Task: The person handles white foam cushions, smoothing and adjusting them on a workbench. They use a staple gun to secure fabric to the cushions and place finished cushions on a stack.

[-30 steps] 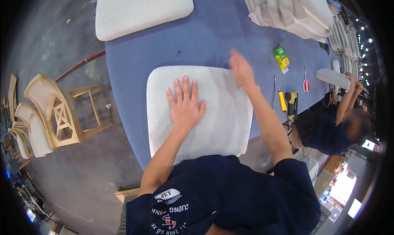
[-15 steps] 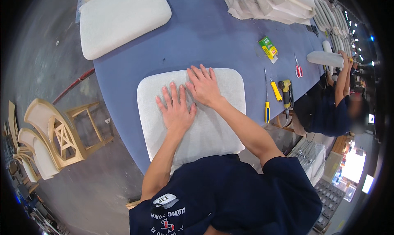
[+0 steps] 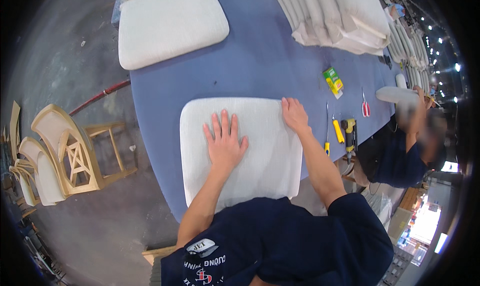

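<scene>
A pale off-white upholstered seat cushion (image 3: 265, 156) lies on the blue-covered table (image 3: 170, 81) right in front of me. Its near edge meets my dark shirt. My left hand (image 3: 226, 145) rests flat on the cushion's top, left of its middle, with fingers spread. At the far right corner, my right hand (image 3: 294, 115) is closed over the cushion's edge; its fingertips curl at the rim and are partly hidden.
Another cushion (image 3: 170, 28) lies at the far left, and a stack of cushions (image 3: 330, 16) at the back. Rightward lie a green-yellow box (image 3: 333, 82), red-handled scissors (image 3: 366, 108), yellow-handled tools (image 3: 338, 131) and a staple gun (image 3: 349, 136). Wooden chairs (image 3: 75, 156) stand left; a co-worker (image 3: 400, 156) works right.
My right hand has slid from the cushion's middle to its far right corner. The left hand stays flat on top. The whole view has shifted slightly.
</scene>
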`<state>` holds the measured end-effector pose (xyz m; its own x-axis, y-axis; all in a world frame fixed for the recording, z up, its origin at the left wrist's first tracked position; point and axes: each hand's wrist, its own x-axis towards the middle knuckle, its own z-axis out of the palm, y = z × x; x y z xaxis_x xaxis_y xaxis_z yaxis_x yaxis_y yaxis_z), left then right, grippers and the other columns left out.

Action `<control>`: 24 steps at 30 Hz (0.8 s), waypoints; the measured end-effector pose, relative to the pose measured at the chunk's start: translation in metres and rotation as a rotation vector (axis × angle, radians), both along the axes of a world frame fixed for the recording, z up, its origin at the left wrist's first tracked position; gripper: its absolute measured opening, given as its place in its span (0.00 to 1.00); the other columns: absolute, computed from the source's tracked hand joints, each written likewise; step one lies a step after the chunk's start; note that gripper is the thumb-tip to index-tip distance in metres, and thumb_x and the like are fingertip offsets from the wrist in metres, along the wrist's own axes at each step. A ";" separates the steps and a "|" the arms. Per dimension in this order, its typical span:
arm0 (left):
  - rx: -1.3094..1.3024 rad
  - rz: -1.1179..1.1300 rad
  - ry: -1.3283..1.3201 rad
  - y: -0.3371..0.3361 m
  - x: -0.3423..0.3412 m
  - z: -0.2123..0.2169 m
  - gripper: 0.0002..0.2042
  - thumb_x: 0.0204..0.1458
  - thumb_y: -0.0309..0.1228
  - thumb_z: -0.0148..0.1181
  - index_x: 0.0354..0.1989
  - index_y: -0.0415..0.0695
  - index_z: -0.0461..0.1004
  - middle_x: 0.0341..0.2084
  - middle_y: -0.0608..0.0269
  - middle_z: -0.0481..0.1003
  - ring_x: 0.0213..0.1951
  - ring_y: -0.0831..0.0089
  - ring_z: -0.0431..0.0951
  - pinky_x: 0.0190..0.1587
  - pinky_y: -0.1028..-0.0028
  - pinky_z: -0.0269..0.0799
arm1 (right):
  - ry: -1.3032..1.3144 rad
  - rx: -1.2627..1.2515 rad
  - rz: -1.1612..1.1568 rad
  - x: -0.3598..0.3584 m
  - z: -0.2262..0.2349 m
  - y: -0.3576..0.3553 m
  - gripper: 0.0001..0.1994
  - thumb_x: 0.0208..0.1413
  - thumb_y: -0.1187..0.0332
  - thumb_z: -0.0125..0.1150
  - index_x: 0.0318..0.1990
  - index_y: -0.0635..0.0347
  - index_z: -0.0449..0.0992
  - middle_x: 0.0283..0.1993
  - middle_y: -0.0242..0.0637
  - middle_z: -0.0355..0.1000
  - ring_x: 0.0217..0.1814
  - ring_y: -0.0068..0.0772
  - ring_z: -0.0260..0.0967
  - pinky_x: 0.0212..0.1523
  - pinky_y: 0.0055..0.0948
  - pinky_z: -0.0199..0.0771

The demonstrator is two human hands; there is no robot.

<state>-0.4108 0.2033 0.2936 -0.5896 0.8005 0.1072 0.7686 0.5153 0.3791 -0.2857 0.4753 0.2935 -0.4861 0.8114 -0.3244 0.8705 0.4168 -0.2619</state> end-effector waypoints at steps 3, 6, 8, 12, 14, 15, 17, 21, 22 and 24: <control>-0.012 0.000 -0.017 0.001 0.002 0.002 0.38 0.60 0.50 0.57 0.77 0.43 0.62 0.80 0.45 0.51 0.80 0.38 0.46 0.76 0.31 0.35 | -0.059 -0.067 -0.061 0.002 -0.004 0.014 0.33 0.74 0.41 0.36 0.64 0.58 0.76 0.67 0.55 0.72 0.71 0.62 0.67 0.69 0.58 0.67; -0.045 0.009 -0.014 0.000 0.001 0.004 0.38 0.60 0.51 0.57 0.77 0.42 0.62 0.80 0.44 0.51 0.80 0.37 0.45 0.76 0.31 0.34 | 0.029 -0.170 -0.142 0.007 -0.015 0.031 0.36 0.73 0.37 0.34 0.64 0.59 0.77 0.65 0.58 0.74 0.71 0.67 0.66 0.71 0.56 0.65; -0.050 0.011 -0.011 0.000 0.001 0.008 0.39 0.60 0.51 0.56 0.77 0.42 0.61 0.80 0.44 0.50 0.80 0.37 0.45 0.76 0.31 0.34 | 0.070 -0.186 -0.171 0.010 -0.020 0.036 0.38 0.72 0.35 0.32 0.65 0.59 0.77 0.65 0.60 0.74 0.72 0.68 0.66 0.72 0.55 0.64; -0.048 -0.021 0.000 0.004 0.006 0.006 0.39 0.61 0.51 0.54 0.77 0.41 0.61 0.80 0.43 0.50 0.80 0.37 0.44 0.76 0.31 0.33 | 0.123 -0.196 -0.292 0.038 -0.032 0.042 0.42 0.71 0.33 0.31 0.67 0.62 0.76 0.67 0.64 0.72 0.74 0.69 0.64 0.74 0.54 0.62; -0.043 -0.016 0.012 0.004 0.006 0.008 0.39 0.60 0.51 0.54 0.77 0.41 0.61 0.80 0.43 0.50 0.80 0.37 0.43 0.77 0.31 0.32 | 0.170 -0.208 -0.330 0.035 -0.026 0.038 0.45 0.71 0.32 0.31 0.66 0.71 0.74 0.66 0.69 0.70 0.75 0.70 0.63 0.74 0.52 0.62; -0.051 -0.018 0.020 0.002 0.006 0.007 0.39 0.60 0.51 0.54 0.77 0.41 0.61 0.80 0.43 0.50 0.80 0.37 0.43 0.77 0.32 0.32 | 0.194 -0.224 -0.354 0.036 -0.027 0.033 0.48 0.71 0.31 0.31 0.65 0.75 0.73 0.66 0.72 0.70 0.75 0.70 0.62 0.74 0.51 0.62; -0.056 -0.019 0.021 0.000 0.006 0.011 0.39 0.60 0.51 0.54 0.77 0.40 0.61 0.80 0.44 0.50 0.80 0.38 0.42 0.77 0.32 0.32 | 0.209 -0.237 -0.398 0.045 -0.030 0.029 0.47 0.71 0.31 0.29 0.66 0.71 0.74 0.67 0.70 0.70 0.75 0.70 0.62 0.75 0.53 0.60; -0.050 0.002 0.086 0.000 0.011 0.007 0.40 0.59 0.53 0.55 0.77 0.43 0.61 0.80 0.45 0.51 0.80 0.40 0.44 0.77 0.33 0.33 | 0.286 -0.233 -0.519 0.068 -0.042 0.013 0.47 0.71 0.31 0.27 0.65 0.72 0.75 0.67 0.70 0.70 0.75 0.71 0.62 0.75 0.55 0.60; -0.052 0.004 0.080 0.000 0.012 0.006 0.40 0.59 0.53 0.54 0.77 0.43 0.61 0.80 0.45 0.51 0.81 0.40 0.43 0.77 0.33 0.32 | 0.284 -0.239 -0.533 0.078 -0.045 0.004 0.47 0.71 0.31 0.26 0.64 0.71 0.75 0.67 0.70 0.70 0.74 0.72 0.62 0.75 0.56 0.59; -0.054 0.005 0.064 0.001 0.015 0.005 0.41 0.60 0.54 0.53 0.78 0.44 0.60 0.80 0.46 0.50 0.81 0.41 0.42 0.78 0.34 0.31 | 0.278 -0.249 -0.565 0.099 -0.051 -0.010 0.47 0.71 0.31 0.25 0.64 0.71 0.76 0.66 0.69 0.70 0.74 0.72 0.63 0.75 0.56 0.59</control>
<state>-0.3959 0.2044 0.2984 -0.5868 0.8034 0.1013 0.7878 0.5375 0.3007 -0.1871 0.4654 0.2428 -0.1018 0.8826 -0.4589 0.8233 -0.1842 -0.5369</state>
